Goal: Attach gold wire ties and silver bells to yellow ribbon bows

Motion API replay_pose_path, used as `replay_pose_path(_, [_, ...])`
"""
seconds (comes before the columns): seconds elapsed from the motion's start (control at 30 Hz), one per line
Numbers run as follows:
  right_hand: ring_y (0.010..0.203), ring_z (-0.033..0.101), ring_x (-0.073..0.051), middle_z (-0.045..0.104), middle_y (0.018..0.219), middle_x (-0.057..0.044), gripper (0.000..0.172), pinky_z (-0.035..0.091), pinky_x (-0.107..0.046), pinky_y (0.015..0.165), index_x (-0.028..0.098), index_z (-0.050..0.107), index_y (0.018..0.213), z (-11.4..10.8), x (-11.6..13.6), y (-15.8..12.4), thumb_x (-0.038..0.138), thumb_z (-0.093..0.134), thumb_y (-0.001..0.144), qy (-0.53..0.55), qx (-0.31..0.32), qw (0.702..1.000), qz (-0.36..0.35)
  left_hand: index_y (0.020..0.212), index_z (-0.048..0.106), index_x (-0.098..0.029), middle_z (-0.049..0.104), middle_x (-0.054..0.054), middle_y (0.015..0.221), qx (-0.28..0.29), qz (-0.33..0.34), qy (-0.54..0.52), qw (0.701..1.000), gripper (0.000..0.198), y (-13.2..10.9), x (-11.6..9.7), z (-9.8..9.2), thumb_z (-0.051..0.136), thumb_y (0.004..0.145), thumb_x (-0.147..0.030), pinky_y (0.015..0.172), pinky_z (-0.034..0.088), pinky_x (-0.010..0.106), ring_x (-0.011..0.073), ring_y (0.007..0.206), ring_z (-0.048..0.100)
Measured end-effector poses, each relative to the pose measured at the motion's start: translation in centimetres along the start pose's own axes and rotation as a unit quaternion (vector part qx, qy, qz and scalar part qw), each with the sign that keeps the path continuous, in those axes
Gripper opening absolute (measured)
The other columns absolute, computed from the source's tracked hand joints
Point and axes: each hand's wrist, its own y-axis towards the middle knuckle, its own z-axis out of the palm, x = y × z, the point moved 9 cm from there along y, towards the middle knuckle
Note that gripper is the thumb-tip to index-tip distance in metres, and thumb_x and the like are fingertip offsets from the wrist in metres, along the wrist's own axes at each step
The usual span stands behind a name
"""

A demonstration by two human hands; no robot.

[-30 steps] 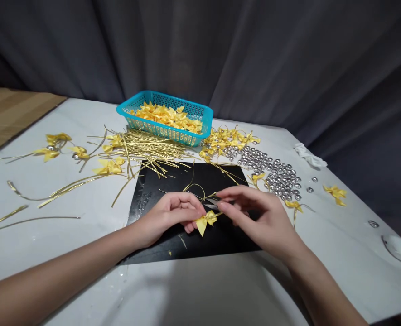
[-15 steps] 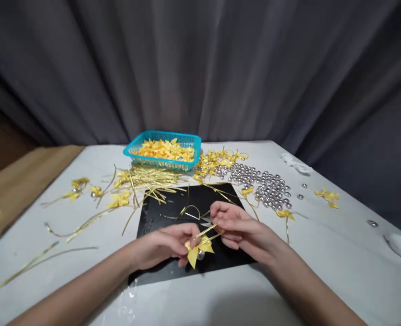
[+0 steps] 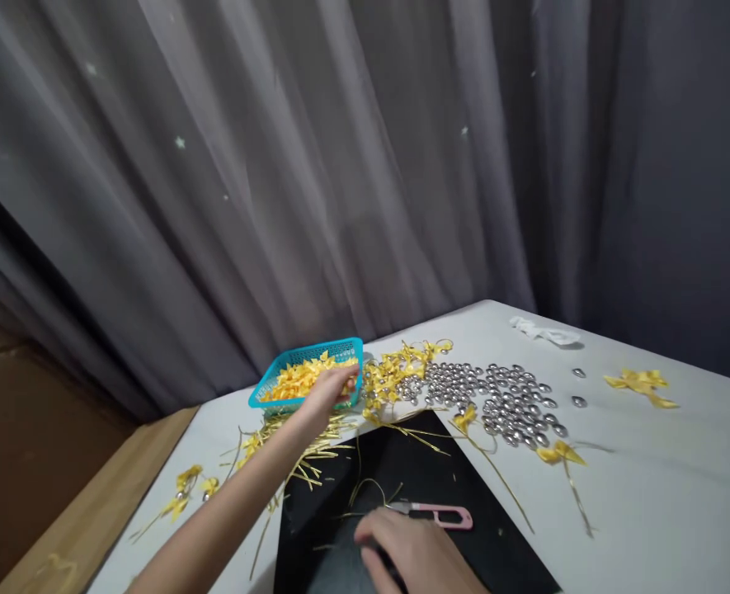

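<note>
My left hand (image 3: 331, 388) reaches over the right rim of a turquoise basket (image 3: 264, 403), which holds many yellow ribbon bows (image 3: 303, 378). Its fingertips point away from me and are partly hidden, so whether they hold anything does not show. Low over a black mat (image 3: 327, 528) is my right hand (image 3: 411, 549), blurred, with thumb and forefinger apart and nothing visible between them. Just beyond it lie thread snips (image 3: 442, 513) with a pink handle. A thin gold tie (image 3: 368, 483) curls on the mat near the blades.
Gold twist ties (image 3: 315, 450) lie before the basket. To its right are a heap of finished bows (image 3: 402, 367) and many silver bells (image 3: 516, 404). Loose bows (image 3: 559, 452) with tails rest at right, and a crumpled white cloth (image 3: 543, 332) at the back. A grey curtain (image 3: 340, 165) hangs behind.
The view has tilted up and turned. My left hand has moved from the mat to the basket; the bow both hands held is out of sight. My right hand has lowered, and the snips are uncovered.
</note>
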Motion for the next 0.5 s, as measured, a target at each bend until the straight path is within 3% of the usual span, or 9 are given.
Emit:
replay_pose_path(0.07, [0.055,0.062,-0.012,0.067,0.072,0.004,0.013,0.027,-0.022,0.041,0.020,0.057,0.077,1.1,1.2,-0.4,0.009,0.053,0.072,-0.076,-0.007,0.993,-0.092,0.111,0.055,-0.014,0.059,0.007,0.106,-0.046,0.044,0.081,0.995,0.030,1.8,-1.9,1.1,0.051,0.089,-0.034,0.076,0.052,0.038,0.0194,0.089,0.060])
replay_pose_path(0.17, [0.045,0.059,-0.012,0.063,0.065,0.005,0.009,0.019,-0.027,0.035,0.020,0.051,0.071,2.2,1.7,-0.7,0.013,0.053,0.077,-0.138,-0.022,0.977,-0.160,0.117,0.052,-0.016,0.056,0.009,0.116,-0.063,0.093,0.198,0.974,0.032,3.7,-3.8,3.8,0.052,0.089,-0.032,0.082,0.050,0.042,0.0213,0.097,0.058])
replay_pose_path(0.33, [0.035,0.052,-0.013,0.057,0.055,0.004,0.020,0.009,-0.029,0.032,0.019,0.043,0.063,2.9,2.1,-0.8,0.022,0.057,0.077,-0.230,-0.024,0.950,-0.211,0.115,0.053,-0.015,0.056,0.010,0.117,-0.020,0.098,0.360,0.928,0.031,5.2,-3.1,7.8,0.054,0.088,-0.030,0.083,0.050,0.043,0.0218,0.099,0.058])
replay_pose_path(0.5, [0.036,0.051,-0.012,0.055,0.051,0.004,0.022,0.007,-0.029,0.032,0.018,0.041,0.063,2.6,2.9,-0.9,0.022,0.055,0.080,-0.258,0.001,0.939,-0.228,0.115,0.054,-0.016,0.056,0.010,0.118,-0.016,0.121,0.416,0.901,0.031,4.8,-3.2,7.7,0.053,0.088,-0.030,0.084,0.049,0.043,0.0219,0.100,0.057])
